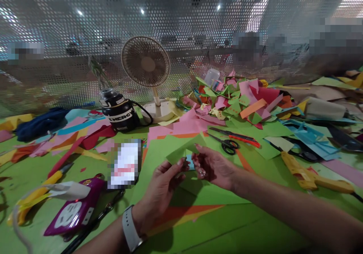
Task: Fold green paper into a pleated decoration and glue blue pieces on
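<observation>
Both hands are raised over large green paper sheets point(224, 187) in the middle of the table. My left hand point(167, 180), with a white watch band on the wrist, pinches the lower edge of a small green paper piece point(184, 148). Close beside it, my right hand point(212, 167) has its thumb and finger closed on the same piece at its right end. A small light blue bit point(190, 162) shows between the hands; what holds it is hard to make out. Orange and yellow sheets stick out beneath the green ones.
Black scissors point(229, 146) and a red-black cutter point(244, 139) lie beyond my right hand. A yellow glue gun point(314, 176) is right. Left are a phone point(124, 165), a purple device point(75, 208) and a black bottle point(120, 112). A fan point(147, 63) and scrap pile point(235, 98) stand behind.
</observation>
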`<state>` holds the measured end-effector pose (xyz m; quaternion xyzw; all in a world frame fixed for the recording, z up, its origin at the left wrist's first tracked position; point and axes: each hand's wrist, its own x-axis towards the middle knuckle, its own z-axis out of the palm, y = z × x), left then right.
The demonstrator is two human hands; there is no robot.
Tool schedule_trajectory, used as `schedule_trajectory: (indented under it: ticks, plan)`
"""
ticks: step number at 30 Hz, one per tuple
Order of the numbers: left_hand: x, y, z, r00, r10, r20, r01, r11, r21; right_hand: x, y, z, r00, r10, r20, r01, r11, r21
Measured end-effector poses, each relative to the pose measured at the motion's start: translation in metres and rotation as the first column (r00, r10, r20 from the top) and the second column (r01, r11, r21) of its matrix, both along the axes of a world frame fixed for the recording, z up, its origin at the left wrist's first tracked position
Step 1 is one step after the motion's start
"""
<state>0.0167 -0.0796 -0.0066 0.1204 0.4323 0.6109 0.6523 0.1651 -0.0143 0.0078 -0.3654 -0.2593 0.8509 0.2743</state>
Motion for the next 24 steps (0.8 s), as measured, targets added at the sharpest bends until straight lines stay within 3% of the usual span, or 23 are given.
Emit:
schedule_trajectory:
  ticks: [3, 6, 12, 15, 20, 22, 24]
  plan:
    - [0.000, -0.001, -0.001, 0.999, -0.036, -0.003, 0.036, 0.999, 0.004, -0.001, 0.002, -0.004, 0.999, -0.018, 0.050, 0.014, 0.997, 0.074]
    - [0.000, 0.001, -0.004, 0.999, -0.018, -0.042, 0.018, 1.000, 0.006, -0.003, 0.000, -0.008, 0.992, -0.115, 0.057, 0.104, 0.981, 0.164]
    - [-0.003, 0.006, -0.005, 0.979, -0.001, -0.204, 0.016, 0.997, 0.074, -0.003, -0.008, -0.013, 0.966, -0.241, 0.090, 0.189, 0.901, 0.389]
    - [-0.006, 0.006, -0.003, 0.984, 0.057, -0.166, -0.049, 0.998, 0.050, 0.001, -0.009, -0.014, 0.963, -0.240, 0.124, 0.178, 0.910, 0.375]
    - [-0.012, 0.005, -0.002, 0.981, 0.014, -0.195, -0.006, 0.999, 0.042, 0.026, -0.015, -0.005, 0.977, -0.008, 0.212, -0.053, 0.958, 0.280]
    - [-0.014, 0.005, -0.002, 0.975, 0.019, -0.222, -0.009, 0.999, 0.042, 0.051, -0.019, 0.004, 0.960, 0.059, 0.275, -0.156, 0.924, 0.349]
    - [-0.015, 0.005, -0.001, 0.970, 0.030, -0.241, -0.024, 0.999, 0.027, 0.087, -0.024, 0.015, 0.909, 0.035, 0.416, -0.244, 0.853, 0.461]
